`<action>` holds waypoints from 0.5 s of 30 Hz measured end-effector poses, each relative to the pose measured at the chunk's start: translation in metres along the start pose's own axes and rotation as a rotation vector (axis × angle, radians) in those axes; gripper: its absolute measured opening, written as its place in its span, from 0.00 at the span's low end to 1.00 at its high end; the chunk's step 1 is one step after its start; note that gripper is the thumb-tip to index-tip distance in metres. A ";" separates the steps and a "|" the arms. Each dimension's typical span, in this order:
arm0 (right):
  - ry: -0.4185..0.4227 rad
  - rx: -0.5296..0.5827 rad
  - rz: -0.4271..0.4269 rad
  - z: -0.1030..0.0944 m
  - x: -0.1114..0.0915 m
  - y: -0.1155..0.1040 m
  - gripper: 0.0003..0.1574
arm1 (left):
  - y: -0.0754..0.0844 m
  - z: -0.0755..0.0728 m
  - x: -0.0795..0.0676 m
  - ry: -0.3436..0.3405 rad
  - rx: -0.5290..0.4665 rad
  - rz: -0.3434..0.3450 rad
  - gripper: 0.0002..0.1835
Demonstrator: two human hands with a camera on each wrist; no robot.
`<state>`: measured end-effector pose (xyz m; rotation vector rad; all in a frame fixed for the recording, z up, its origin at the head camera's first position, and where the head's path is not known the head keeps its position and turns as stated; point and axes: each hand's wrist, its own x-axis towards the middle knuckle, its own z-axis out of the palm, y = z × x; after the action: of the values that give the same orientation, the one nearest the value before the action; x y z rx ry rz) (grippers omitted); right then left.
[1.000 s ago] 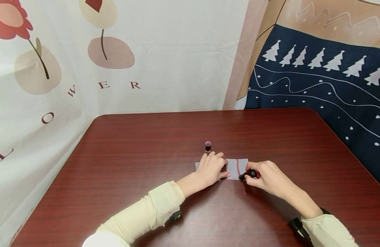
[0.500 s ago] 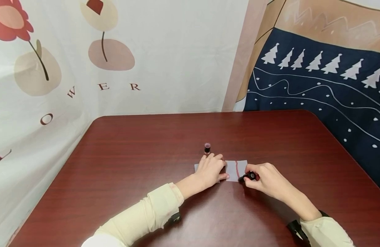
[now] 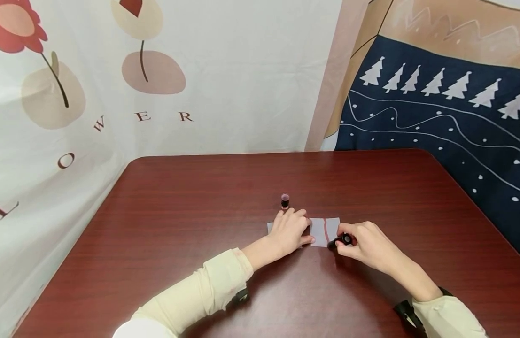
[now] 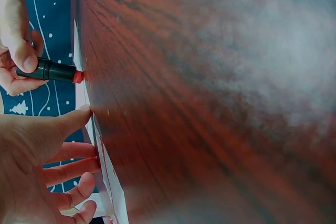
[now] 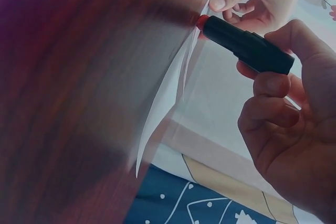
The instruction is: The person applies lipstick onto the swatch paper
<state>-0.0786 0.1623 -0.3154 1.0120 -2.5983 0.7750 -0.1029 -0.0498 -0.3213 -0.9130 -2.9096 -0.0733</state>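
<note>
I can see someone working at a shiny red-brown worktop [image 3: 179, 211]. The right hand [image 3: 365, 245] pinches a short black lipstick [image 5: 247, 44] with its fingers and thumb. The lipstick leans, with its red tip down at the near edge of a small white paper [image 3: 318, 231]. A wobbly red line [image 3: 326, 229] runs down that paper, from the far edge to the tip.

The left hand [image 3: 287, 231] lies flat just beside it, holding nothing. Its fingers are loose and a bit spread, and its thumb touches the left side of the paper. More paper peeks out on the other side of that hand, but I can't tell if it is the same piece.

Just past the left fingers, a little cap [image 3: 285, 202] stands upright, see-through pink on top and black below.

Both arms have pale yellow sleeves [image 3: 188, 291] and black straps [image 3: 409, 315]. Behind the worktop hangs a white cloth [image 3: 247, 80] with flowers and letters, and beside it a dark blue cloth [image 3: 426, 112] with white trees.
</note>
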 end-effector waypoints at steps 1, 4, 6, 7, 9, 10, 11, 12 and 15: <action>0.001 -0.001 -0.002 -0.001 0.000 0.000 0.13 | 0.000 0.000 0.000 0.002 0.002 0.000 0.15; 0.004 -0.004 -0.012 -0.002 0.001 0.000 0.13 | -0.001 -0.002 0.000 0.005 0.005 0.003 0.15; 0.003 -0.001 -0.014 -0.002 0.001 -0.001 0.13 | -0.001 -0.003 0.000 0.008 0.005 0.003 0.15; 0.001 0.000 -0.014 -0.003 0.001 -0.001 0.13 | -0.001 -0.003 0.000 0.010 0.006 0.003 0.16; -0.011 0.013 -0.004 -0.004 0.001 -0.001 0.13 | -0.001 -0.003 -0.001 0.009 0.006 0.002 0.16; -0.014 0.023 0.004 -0.005 0.000 -0.001 0.13 | 0.000 -0.003 -0.001 0.007 0.007 0.002 0.16; -0.013 0.029 0.014 -0.006 -0.001 -0.001 0.12 | 0.000 -0.003 -0.001 0.007 0.006 0.002 0.16; -0.011 0.037 0.029 -0.008 -0.001 -0.001 0.11 | 0.000 -0.002 -0.001 0.006 0.007 0.003 0.16; 0.018 0.053 0.082 -0.017 -0.004 0.000 0.09 | 0.000 0.000 -0.002 0.002 0.013 0.001 0.15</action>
<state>-0.0753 0.1741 -0.3026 0.9131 -2.6317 0.8729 -0.1015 -0.0512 -0.3210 -0.9115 -2.9049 -0.0554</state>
